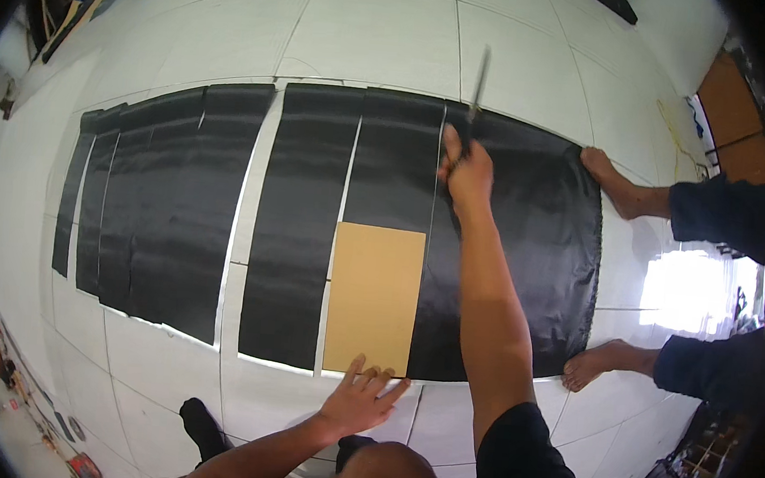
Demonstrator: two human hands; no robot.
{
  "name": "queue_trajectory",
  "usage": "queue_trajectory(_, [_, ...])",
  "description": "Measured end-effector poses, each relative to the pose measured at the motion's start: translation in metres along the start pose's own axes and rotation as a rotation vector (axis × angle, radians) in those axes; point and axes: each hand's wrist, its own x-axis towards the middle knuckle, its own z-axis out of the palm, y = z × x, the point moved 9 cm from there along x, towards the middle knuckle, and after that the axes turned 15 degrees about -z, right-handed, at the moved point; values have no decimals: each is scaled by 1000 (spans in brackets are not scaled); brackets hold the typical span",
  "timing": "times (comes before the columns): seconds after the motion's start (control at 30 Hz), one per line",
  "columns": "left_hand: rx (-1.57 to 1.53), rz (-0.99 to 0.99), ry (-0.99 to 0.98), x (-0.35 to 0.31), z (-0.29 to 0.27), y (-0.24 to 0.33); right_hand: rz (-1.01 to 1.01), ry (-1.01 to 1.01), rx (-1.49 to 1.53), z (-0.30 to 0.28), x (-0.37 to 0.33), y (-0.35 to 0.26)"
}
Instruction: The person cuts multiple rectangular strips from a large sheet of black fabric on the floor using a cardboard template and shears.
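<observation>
Black sheet material, smooth and slightly shiny, lies in strips on the floor. My right hand (467, 169) is closed round the dark handles of a pair of scissors (479, 89), over the far part of the wide black sheet (517, 241). The blades point away from me, past the sheet's far edge, and are a little blurred. A narrow slit runs along the sheet just left of this hand. My left hand (365, 399) rests with fingers spread on the near end of a tan rectangular board (374, 297), which lies on a black strip (395, 164).
A person's two bare feet (616, 181) touch the sheet's right end at both corners. Left of the board lies a separate strip (298, 223), then several overlapping black pieces (178, 214). White tiles (371, 40) surround them. Brown boxes (739, 105) stand at the far right.
</observation>
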Motion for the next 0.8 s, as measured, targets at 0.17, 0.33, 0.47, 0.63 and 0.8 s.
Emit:
queue_trajectory(0.17, [-236,-423,142,25,-47,-57,-135,-43,-452,-91,-116,21])
queue_trajectory(0.33, [-18,-324,170,29,-52,-98,0,-206,-386,-88,-262,39])
queue_trajectory(0.47, [-54,-318,185,26,-49,-112,213,-208,-301,-98,-319,42])
queue_trajectory(0.63, [-93,-349,247,7,-65,-147,362,-255,-365,-116,-370,19])
queue_trajectory(0.8, [-100,-611,244,13,-80,-163,319,-292,-549,-160,-397,-3])
